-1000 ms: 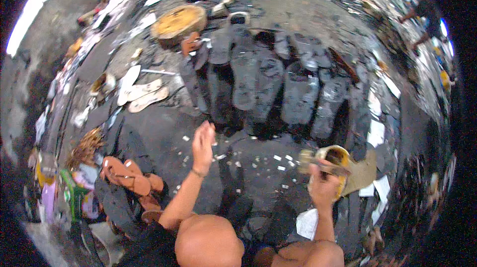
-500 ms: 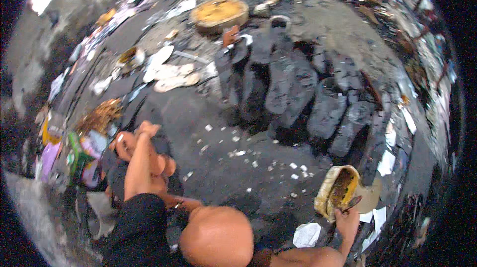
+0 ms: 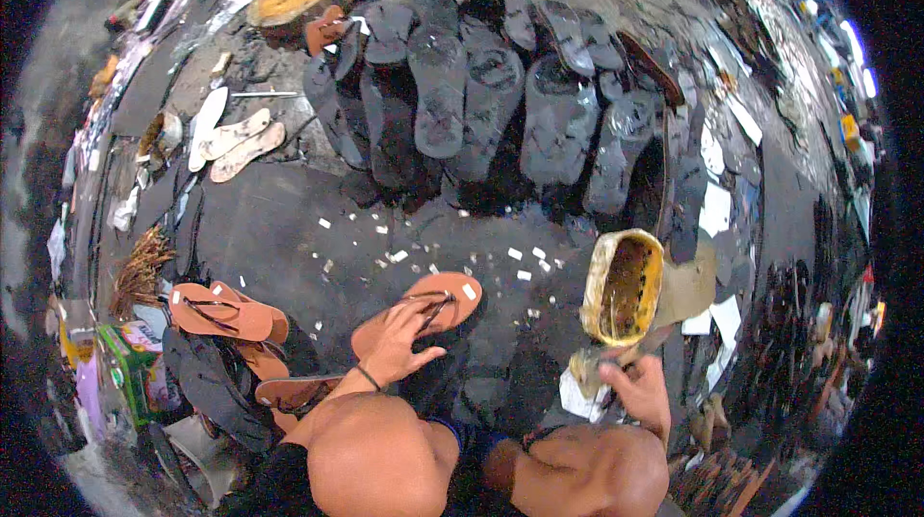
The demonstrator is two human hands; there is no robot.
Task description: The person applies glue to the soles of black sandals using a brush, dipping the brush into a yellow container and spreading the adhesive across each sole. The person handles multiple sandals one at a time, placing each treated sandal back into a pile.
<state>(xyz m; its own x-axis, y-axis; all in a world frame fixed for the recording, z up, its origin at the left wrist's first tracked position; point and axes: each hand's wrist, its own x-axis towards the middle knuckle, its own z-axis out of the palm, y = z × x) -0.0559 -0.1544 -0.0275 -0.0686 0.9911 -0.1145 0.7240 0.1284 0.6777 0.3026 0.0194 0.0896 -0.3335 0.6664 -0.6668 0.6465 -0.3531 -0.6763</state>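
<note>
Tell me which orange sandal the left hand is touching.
The orange sandal nearest the yellow container, under the left hand; the others lie farther left.

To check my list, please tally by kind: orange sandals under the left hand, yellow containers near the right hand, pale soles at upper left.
Orange sandal under left hand: 1
Yellow container near right hand: 1
Pale soles: 3
Total: 5

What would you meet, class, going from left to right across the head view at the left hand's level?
Green pack, stacked sandals, left hand, tub, white paper.
</note>
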